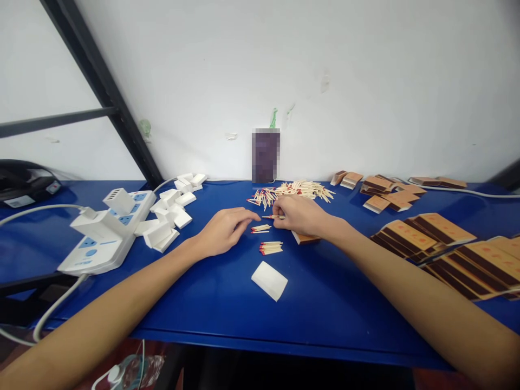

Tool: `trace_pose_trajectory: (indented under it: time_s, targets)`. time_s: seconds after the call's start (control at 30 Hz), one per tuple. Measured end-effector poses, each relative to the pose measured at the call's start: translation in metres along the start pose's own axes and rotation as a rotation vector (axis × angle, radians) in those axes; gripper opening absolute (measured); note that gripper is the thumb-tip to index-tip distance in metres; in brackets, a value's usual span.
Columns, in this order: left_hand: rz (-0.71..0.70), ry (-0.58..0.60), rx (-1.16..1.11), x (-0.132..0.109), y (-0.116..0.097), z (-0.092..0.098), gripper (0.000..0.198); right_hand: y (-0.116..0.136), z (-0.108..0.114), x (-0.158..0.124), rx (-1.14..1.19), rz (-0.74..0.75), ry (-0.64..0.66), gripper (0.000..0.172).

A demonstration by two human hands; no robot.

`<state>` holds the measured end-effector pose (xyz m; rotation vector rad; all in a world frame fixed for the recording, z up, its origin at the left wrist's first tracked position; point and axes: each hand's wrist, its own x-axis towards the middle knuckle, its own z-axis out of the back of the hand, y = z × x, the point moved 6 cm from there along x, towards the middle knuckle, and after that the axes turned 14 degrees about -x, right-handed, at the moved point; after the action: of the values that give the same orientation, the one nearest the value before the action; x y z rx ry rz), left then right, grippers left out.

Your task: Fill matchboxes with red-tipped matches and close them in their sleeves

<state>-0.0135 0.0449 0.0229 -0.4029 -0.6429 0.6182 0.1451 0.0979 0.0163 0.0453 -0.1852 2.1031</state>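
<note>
Wooden matches (pixel 303 189), red-headed: one loose heap at the back of your blue table (pixel 341 314), sticks pointing many ways.

Held match (pixel 268 216): pinched in the fingertips of your right hand (pixel 298 215), just in front of the heap; long axis left to right, exposed end toward your left hand (pixel 227 230). Whether more than one is pinched, you cannot tell.

Left hand: fingers released, loosely bent — a gap between thumb and index — near the upper pile (pixel 261 228).

Upper pile and lower pile (pixel 271 248): matches laid side by side, long axes roughly crosswise, heads to your left.

White box (pixel 270 280): flat, slanted, nearest you.

Brown box (pixel 305 238): partly under your right wrist.

Matchboxes (pixel 422 233): grouped at right; reddish marks on tan tops, illegible.

White boxes (pixel 170 208): jumbled at left.

Power strip (pixel 105 254): blue panels, print too small to read.

Black device (pixel 26 183): white label, unreadable.
</note>
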Motion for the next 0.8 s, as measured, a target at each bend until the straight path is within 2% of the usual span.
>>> trace_pose_trajectory:
  time_s: [0.2,0.27,0.37,0.47,0.6,0.7,0.8]
  targets:
    - [-0.141,0.182,-0.053,-0.007,-0.036,-0.006,0.031,-0.009,0.002,0.0,-0.078,-0.027,-0.053,0.009]
    - [-0.218,0.251,-0.066,-0.011,-0.049,-0.012,0.032,-0.009,0.007,-0.001,-0.115,-0.015,-0.102,0.008]
    - [-0.323,0.319,0.029,-0.017,-0.063,-0.025,0.036,-0.003,0.016,-0.004,-0.124,-0.003,-0.177,0.007]
    - [-0.39,0.301,0.172,-0.02,-0.07,-0.035,0.032,0.008,0.021,-0.004,-0.03,0.004,-0.208,0.006]
    - [-0.387,0.242,0.277,-0.02,-0.075,-0.041,0.028,0.023,0.013,0.003,0.062,0.09,-0.142,0.007]
    - [-0.372,0.193,0.237,-0.018,-0.075,-0.038,0.037,0.029,0.007,0.009,0.106,0.165,-0.133,0.01]
    - [-0.341,0.218,0.099,-0.018,-0.071,-0.034,0.051,0.027,0.003,0.01,0.148,0.197,-0.154,0.013]
